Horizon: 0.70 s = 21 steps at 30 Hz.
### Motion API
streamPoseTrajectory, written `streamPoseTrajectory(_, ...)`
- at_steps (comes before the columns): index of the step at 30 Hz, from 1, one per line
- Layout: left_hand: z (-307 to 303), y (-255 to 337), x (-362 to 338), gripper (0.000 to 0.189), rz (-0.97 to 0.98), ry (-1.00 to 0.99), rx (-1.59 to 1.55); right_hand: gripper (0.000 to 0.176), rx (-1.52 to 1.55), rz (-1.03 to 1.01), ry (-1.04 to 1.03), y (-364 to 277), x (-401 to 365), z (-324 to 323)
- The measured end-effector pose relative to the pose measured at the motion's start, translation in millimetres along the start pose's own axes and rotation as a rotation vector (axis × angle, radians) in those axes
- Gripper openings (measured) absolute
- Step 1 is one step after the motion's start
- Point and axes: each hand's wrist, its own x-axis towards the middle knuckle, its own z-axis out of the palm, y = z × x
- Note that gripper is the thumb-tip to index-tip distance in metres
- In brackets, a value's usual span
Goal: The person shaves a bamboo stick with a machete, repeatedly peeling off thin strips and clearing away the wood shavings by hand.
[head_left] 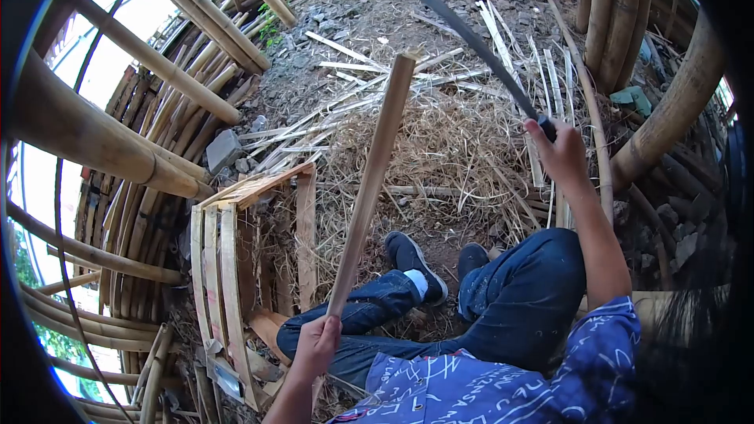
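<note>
My right hand (pixel 562 154) is closed round the dark handle of a machete (pixel 479 49), raised at the right with its long curved blade pointing up and to the left. In my left hand (pixel 314 344), low in the view, is the bottom end of a long split bamboo strip (pixel 372 180). The strip stands tilted, its frayed top end leaning to the right. Blade and strip are apart from each other. The part of the strip below my left hand is mostly hidden.
A wooden crate (pixel 224 267) stands by my leg on the left. Bamboo shavings (pixel 424 141) and pale split strips (pixel 345 51) cover the ground ahead. Bamboo poles (pixel 675 102) rise at the right, and more poles (pixel 86 118) slant across the left. A grey block (pixel 224 149) lies beyond the crate.
</note>
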Motion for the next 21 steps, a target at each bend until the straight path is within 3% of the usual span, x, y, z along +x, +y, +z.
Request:
streamPoseTrajectory(8,21,17,21,0.036,-0.025,-0.109,0.002,0.064,0.193,-0.336,-0.003,-47,-13,-1)
streamPoseTrajectory(11,25,7,23,0.039,0.060,-0.084,-0.013,0.060,-0.006,-0.530,-0.032,-52,-17,2)
streamPoseTrajectory(14,22,-6,19,0.042,0.100,-0.066,0.011,0.060,-0.006,-0.410,-0.031,-44,-12,3)
streamPoseTrajectory(16,22,-9,16,0.042,0.087,-0.062,0.007,0.064,0.027,-0.212,-0.055,-28,-4,2)
streamPoseTrajectory(21,22,-5,14,0.041,0.025,-0.050,0.060,0.067,-0.127,-0.250,0.001,-17,-4,3)
